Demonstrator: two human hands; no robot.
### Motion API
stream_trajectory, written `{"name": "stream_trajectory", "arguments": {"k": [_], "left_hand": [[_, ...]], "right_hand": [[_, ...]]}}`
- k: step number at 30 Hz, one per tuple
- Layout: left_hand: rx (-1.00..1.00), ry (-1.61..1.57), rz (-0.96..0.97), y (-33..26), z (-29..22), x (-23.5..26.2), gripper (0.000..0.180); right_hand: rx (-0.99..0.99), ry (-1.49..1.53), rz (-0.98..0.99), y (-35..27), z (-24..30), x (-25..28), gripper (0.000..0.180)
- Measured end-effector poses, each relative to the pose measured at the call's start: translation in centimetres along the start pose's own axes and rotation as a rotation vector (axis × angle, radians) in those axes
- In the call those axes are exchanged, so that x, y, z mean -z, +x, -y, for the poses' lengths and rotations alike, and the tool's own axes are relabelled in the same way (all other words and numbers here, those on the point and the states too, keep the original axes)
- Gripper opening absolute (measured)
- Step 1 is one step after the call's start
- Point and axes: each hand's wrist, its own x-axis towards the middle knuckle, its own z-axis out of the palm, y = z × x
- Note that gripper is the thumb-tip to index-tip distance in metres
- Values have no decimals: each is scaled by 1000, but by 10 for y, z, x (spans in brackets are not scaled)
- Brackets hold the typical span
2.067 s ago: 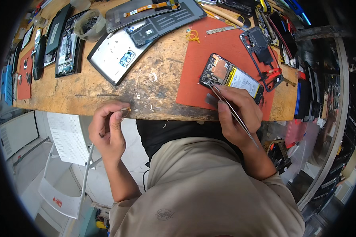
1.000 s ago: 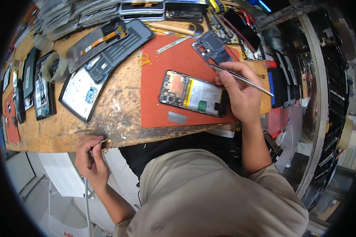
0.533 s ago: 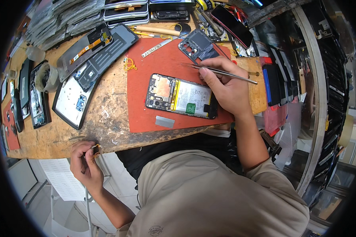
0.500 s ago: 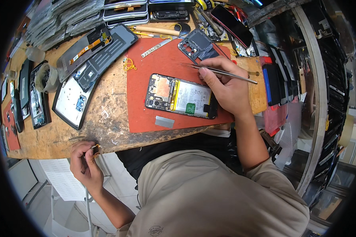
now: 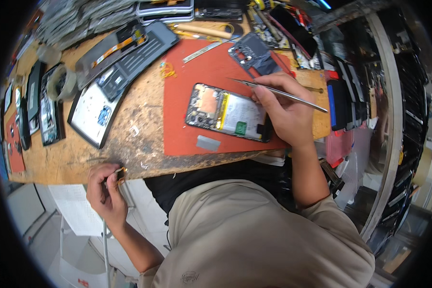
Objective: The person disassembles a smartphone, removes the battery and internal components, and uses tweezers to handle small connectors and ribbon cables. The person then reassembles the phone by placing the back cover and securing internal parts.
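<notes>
An opened phone (image 5: 231, 113), its copper-covered board and white battery exposed, lies on a red mat (image 5: 177, 105). My right hand (image 5: 293, 113) is over the phone's right end, closed around metal tweezers (image 5: 302, 100). The tweezers' tips point left, above the phone's upper edge, with nothing visible between them. At the bench's front edge, my left hand (image 5: 105, 194) pinches a small dark part with an orange flex cable (image 5: 122, 179). My fingers hide most of that part. A grey metallic strip (image 5: 208, 143) lies on the mat below the phone.
A dark phone frame (image 5: 249, 53) and metal ruler (image 5: 204, 50) lie at the mat's far side. Phone panels (image 5: 151, 48), a white-backed panel (image 5: 91, 117) and a plastic cup (image 5: 62, 82) stand at left. A red-edged phone (image 5: 293, 31) rests back right. A white chair (image 5: 72, 206) is below the bench.
The whole view has shifted, so the bench sits farther right and higher. My right hand and tweezers sit slightly lower relative to the phone. Both hands keep their holds.
</notes>
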Motion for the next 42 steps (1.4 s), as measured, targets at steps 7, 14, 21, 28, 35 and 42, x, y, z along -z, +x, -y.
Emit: {"name": "stream_trajectory", "arguments": {"k": [7, 14, 21, 28, 35, 42], "left_hand": [[-74, 44, 9, 8, -5, -1, 9], [-195, 72, 88, 9, -20, -4, 10], [-242, 252, 105, 0, -18, -4, 15], [-236, 233, 121, -1, -11, -5, 16], [-225, 240, 121, -1, -9, -5, 16], [-247, 210, 91, -1, -6, -8, 15]], "right_hand": [[508, -71, 322, -39, 40, -52, 24], [813, 24, 470, -55, 39, -101, 26], [832, -57, 546, -53, 47, -101, 29], [752, -82, 610, -51, 56, -93, 31], [510, 17, 525, -52, 58, -96, 30], [431, 57, 540, -45, 54, -96, 27]]}}
